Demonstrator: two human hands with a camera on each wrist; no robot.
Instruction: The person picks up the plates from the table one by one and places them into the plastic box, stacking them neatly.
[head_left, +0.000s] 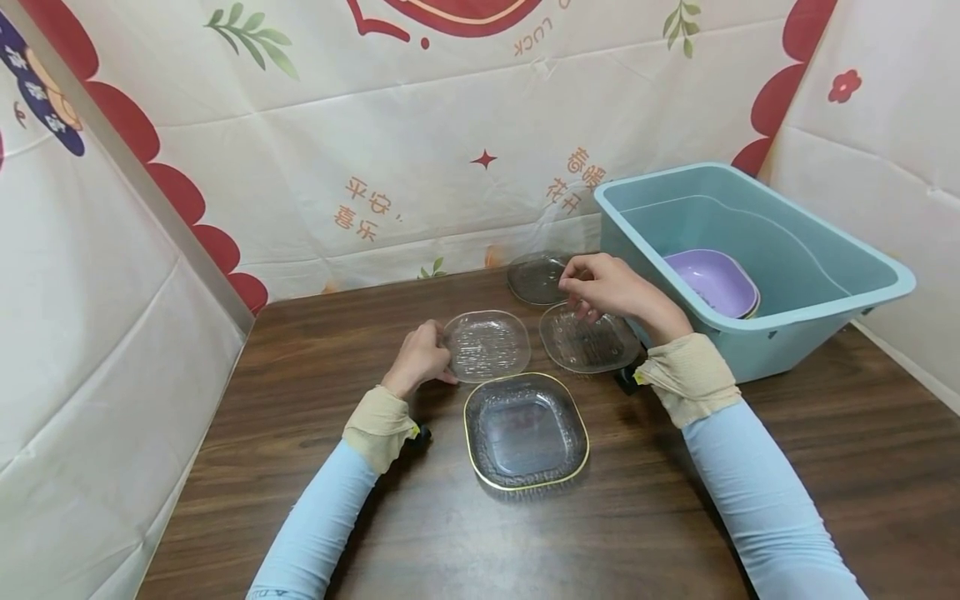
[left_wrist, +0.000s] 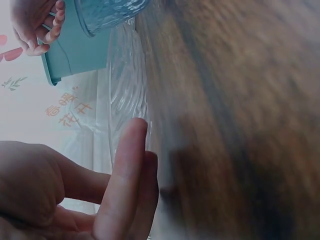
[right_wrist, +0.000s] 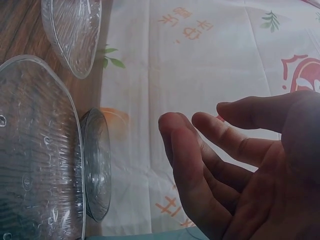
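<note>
My left hand (head_left: 422, 360) is at the left edge of a clear ribbed plate (head_left: 487, 346), its thumb and fingers pinching the rim; in the left wrist view the fingers (left_wrist: 127, 170) hide that edge. My right hand (head_left: 607, 287) hovers above another clear plate (head_left: 588, 343), fingers loosely bent and holding nothing, as the right wrist view also shows. Behind it, a darker transparent dish (head_left: 536, 279) lies near the back cloth. Closer to me sits a clear square dish with a gold rim (head_left: 527, 431), possibly a stack.
A blue-green tub (head_left: 757, 321) stands at the back right of the wooden table (head_left: 315, 467), with a purple dish (head_left: 712, 279) inside. Its near left wall is close to my right wrist. A printed white cloth (head_left: 450, 117) hangs behind the table.
</note>
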